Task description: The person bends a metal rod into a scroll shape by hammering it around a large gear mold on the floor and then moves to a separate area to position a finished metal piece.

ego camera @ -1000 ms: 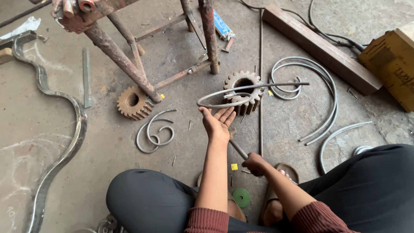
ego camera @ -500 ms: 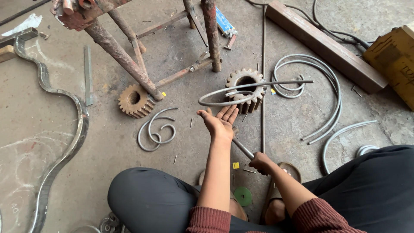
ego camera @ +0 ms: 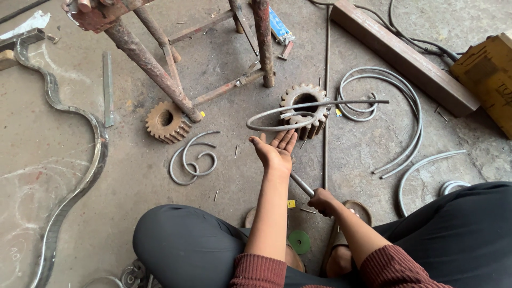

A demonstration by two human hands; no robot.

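Observation:
A bent steel rod [ego camera: 298,105] curls into a loop above the floor, with a straight tail pointing right. Its lower end runs back to my right hand [ego camera: 321,201], which is shut on it near my knee. My left hand [ego camera: 274,150] is open, palm up and fingers spread, just under the loop and over the rod's shaft. A rusty toothed gear [ego camera: 320,95] lies on the floor right behind the loop.
A second rusty gear [ego camera: 166,122] and a small scroll of rod [ego camera: 192,159] lie to the left. A rusty metal stand [ego camera: 160,69] is ahead, curved rods [ego camera: 405,101] lie to the right, with a beam [ego camera: 410,61] and yellow box [ego camera: 488,69] beyond. A wavy flat bar [ego camera: 90,160] runs along the far left.
Both hands keep nearly the same places and the rod stays held. Only the view has drifted slightly.

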